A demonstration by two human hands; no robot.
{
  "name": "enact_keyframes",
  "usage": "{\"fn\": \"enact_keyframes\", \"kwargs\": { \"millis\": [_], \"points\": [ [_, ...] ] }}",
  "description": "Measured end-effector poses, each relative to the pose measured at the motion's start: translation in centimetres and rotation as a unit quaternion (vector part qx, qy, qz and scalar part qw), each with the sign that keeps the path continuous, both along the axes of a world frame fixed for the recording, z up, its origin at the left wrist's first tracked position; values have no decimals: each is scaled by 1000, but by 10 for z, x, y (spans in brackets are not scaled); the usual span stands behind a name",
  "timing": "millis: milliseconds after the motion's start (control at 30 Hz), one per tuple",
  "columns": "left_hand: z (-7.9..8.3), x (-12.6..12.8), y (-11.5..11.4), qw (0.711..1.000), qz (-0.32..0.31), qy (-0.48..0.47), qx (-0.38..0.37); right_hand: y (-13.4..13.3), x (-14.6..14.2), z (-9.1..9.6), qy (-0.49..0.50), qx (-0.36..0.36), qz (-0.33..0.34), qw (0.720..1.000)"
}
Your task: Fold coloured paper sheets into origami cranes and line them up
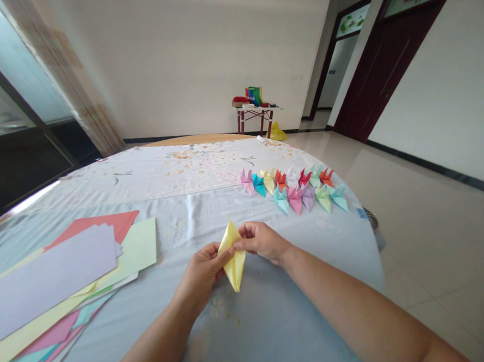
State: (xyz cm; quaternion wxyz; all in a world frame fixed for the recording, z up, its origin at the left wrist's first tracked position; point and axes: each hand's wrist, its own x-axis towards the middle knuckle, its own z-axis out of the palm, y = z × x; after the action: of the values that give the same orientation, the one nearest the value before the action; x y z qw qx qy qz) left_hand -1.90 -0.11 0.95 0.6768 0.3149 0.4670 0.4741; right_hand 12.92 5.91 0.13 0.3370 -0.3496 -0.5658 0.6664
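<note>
A yellow folded paper [236,270], shaped like a long diamond with a crease down its middle, is held upright just above the table. My left hand [206,268] pinches its left side, thumb across the front. On the other side my right hand [262,242] is closed on the right edge, thumb and fingertips pressed together near the middle. The fingers behind the paper are partly hidden. Beyond my right hand stand several folded paper cranes [295,199] in two rows, in pink, blue, yellow, red, white, green and purple.
Loose sheets of coloured paper [66,262] lie in a spread pile at the left. A pale flowered cloth [193,320] covers the round table. Against the far wall stands a small table [258,110] with bags on it, a yellow bag [277,132] beside it on the floor.
</note>
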Motion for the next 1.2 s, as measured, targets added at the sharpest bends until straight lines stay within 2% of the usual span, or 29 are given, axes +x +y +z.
{"fn": "enact_keyframes", "kwargs": {
  "millis": [200, 500, 1000, 1200],
  "points": [
    [-3, 0, -1, 1000, -2, 21, 5, -4, -1, 3, -13, 43, 5, 999],
    [-5, 4, -4, 995, -24, 94, 10, -6, 0, 8, 16, 105, -29, 994],
    [-6, 4, -5, 994, -38, 102, 11, -6, -1, 8, 5, 145, -100, 984],
    [-5, 4, -5, 995, -31, 92, -2, -2, 1, 13, 30, 100, -152, 983]
  ]
}}
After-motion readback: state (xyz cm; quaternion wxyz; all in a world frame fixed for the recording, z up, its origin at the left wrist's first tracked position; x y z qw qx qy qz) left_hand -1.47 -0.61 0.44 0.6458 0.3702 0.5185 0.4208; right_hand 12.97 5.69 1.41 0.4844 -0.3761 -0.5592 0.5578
